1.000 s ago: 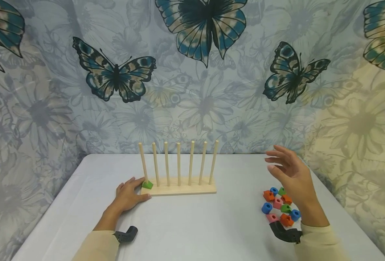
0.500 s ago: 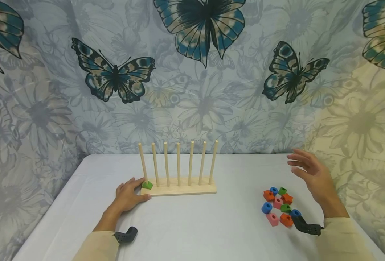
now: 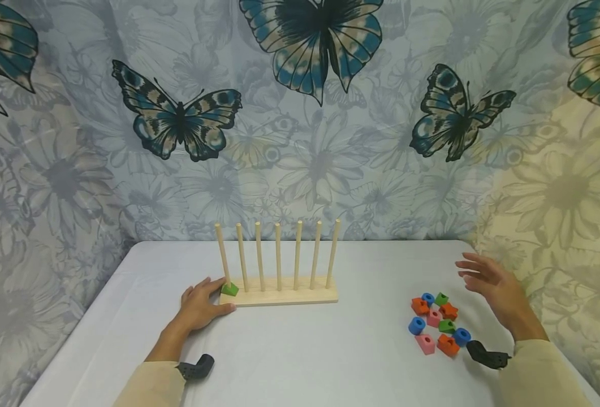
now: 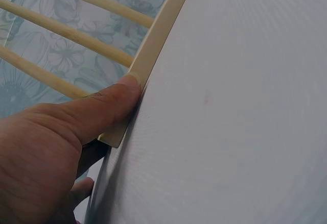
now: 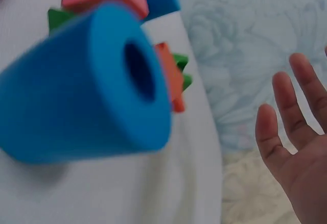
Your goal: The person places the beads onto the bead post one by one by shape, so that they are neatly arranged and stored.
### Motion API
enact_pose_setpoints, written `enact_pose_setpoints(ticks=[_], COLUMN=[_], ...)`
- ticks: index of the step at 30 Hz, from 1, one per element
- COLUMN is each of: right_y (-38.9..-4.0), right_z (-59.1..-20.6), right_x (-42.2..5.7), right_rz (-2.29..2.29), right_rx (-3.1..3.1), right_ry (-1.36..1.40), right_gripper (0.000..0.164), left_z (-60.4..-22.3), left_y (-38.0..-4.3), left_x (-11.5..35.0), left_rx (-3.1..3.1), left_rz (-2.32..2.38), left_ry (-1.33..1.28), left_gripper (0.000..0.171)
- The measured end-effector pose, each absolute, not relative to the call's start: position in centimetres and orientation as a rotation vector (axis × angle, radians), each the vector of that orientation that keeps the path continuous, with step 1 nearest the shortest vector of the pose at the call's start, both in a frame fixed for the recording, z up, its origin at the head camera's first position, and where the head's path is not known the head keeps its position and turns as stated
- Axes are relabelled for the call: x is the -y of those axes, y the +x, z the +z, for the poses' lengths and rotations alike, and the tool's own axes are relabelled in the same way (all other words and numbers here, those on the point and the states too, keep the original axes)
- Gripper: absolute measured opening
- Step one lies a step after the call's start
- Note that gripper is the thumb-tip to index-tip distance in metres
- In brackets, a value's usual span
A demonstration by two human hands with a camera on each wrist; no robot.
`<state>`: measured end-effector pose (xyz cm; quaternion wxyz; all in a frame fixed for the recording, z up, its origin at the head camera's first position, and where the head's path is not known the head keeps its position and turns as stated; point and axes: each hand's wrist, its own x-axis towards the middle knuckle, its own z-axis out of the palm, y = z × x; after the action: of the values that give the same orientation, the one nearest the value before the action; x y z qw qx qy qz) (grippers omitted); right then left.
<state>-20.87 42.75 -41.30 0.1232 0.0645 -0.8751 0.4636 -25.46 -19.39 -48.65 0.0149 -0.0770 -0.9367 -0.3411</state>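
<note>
A wooden peg board with a row of upright pegs stands at mid-table. My left hand grips its left end, thumb along the front edge and index finger behind. Around the leftmost peg's foot sits a green bead, close to the index finger. In the left wrist view the thumb presses on the base's edge; other fingers are partly hidden. My right hand hangs over the table's right side, fingers loosely extended, holding nothing. To its left lies a group of holed beads, among them a blue cylinder large in the right wrist view.
Several beads lie close together: an orange star, a pink one, a green one and a blue cylinder. A white cloth covers the table. A butterfly-print curtain hangs right behind it.
My right hand has moved right from above the beads, then slightly down, uncovering the beads near its wrist. The left hand and the peg board have stayed put.
</note>
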Motion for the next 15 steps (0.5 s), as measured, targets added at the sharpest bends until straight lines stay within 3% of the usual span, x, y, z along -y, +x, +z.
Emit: enact_pose_setpoints(ticks=[15], right_y=[-21.9], right_z=[-44.8], right_x=[-45.4], right_rz=[1.454], right_rx=[2.769], right_ry=[0.173], right_gripper=[0.047], left_z=[-48.6], left_y=[-25.4], left_x=[19.3], left_rx=[2.920], left_rz=[-1.073], left_ry=[-0.239], left_gripper=[0.081])
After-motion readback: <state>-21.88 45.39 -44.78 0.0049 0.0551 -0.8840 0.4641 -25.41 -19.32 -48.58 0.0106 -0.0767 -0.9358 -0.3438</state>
